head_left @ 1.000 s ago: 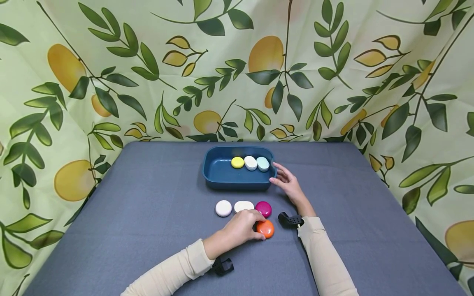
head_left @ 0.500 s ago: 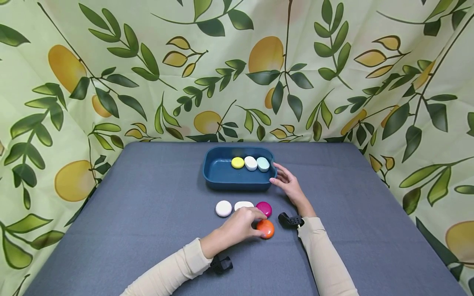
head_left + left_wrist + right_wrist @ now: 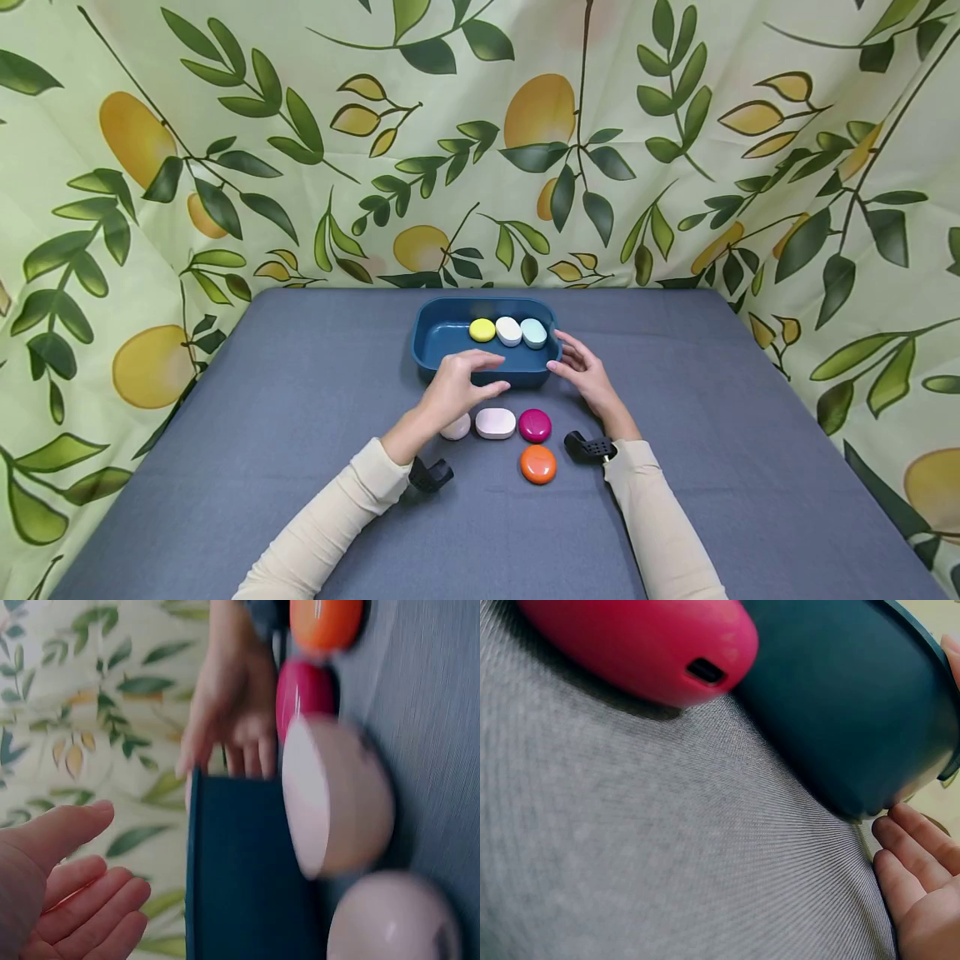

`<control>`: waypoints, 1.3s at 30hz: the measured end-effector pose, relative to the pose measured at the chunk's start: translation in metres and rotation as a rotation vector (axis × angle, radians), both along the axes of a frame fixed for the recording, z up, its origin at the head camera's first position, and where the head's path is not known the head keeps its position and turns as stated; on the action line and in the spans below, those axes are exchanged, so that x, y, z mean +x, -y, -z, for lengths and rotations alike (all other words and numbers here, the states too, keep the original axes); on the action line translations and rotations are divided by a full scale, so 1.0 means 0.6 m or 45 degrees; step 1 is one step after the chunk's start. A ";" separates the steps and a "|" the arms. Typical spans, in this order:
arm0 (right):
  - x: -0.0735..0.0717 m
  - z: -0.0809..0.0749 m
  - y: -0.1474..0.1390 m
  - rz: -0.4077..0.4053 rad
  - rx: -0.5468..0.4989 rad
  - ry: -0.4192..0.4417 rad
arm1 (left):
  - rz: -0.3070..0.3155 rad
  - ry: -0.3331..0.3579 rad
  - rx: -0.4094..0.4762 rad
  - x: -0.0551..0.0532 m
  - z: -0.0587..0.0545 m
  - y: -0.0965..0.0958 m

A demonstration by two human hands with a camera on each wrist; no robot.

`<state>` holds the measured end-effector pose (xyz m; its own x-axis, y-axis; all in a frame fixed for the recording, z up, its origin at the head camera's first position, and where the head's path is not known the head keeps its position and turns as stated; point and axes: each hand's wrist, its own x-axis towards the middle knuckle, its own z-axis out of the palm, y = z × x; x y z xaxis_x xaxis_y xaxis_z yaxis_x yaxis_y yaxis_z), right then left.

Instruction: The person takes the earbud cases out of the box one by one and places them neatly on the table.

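Observation:
My left hand (image 3: 456, 383) hovers over the front edge of a dark blue bin (image 3: 435, 367), fingers extended, thumb apart, nothing between them. The left wrist view shows that hand (image 3: 82, 885) beside the bin's wall. My right hand (image 3: 587, 375) touches the bin's right end with relaxed fingers, thumb near the front corner. Inside sit a yellow round case (image 3: 482, 330), a white oval case (image 3: 508, 332) and a pale mint case (image 3: 533, 333). In front lie an orange round case (image 3: 538, 464), a magenta case (image 3: 535, 426) with a small port (image 3: 706, 670), and a white oblong case (image 3: 495, 423).
A white round case (image 3: 455, 427) lies partly hidden behind my left hand. Grey cloth (image 3: 322, 375) covers the table, and a leaf-patterned curtain (image 3: 300, 208) stands behind it. Black wrist mounts (image 3: 588, 446) sit under both wrists.
My left hand has let go of the orange case and moved up and left to the bin's front edge. The orange case stays in place. My right hand has not moved.

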<state>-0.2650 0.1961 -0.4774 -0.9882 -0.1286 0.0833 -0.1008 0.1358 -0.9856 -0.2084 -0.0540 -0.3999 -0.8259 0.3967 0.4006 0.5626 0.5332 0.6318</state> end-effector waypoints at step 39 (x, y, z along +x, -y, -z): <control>0.003 -0.005 -0.001 -0.001 0.024 0.046 | -0.638 0.415 -0.038 -0.212 0.050 -0.028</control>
<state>-0.2630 0.1967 -0.4746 -0.9904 -0.1309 0.0449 -0.0651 0.1546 -0.9858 -0.3354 -0.0374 -0.4300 -0.9938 -0.0657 0.0898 0.0176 0.7038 0.7102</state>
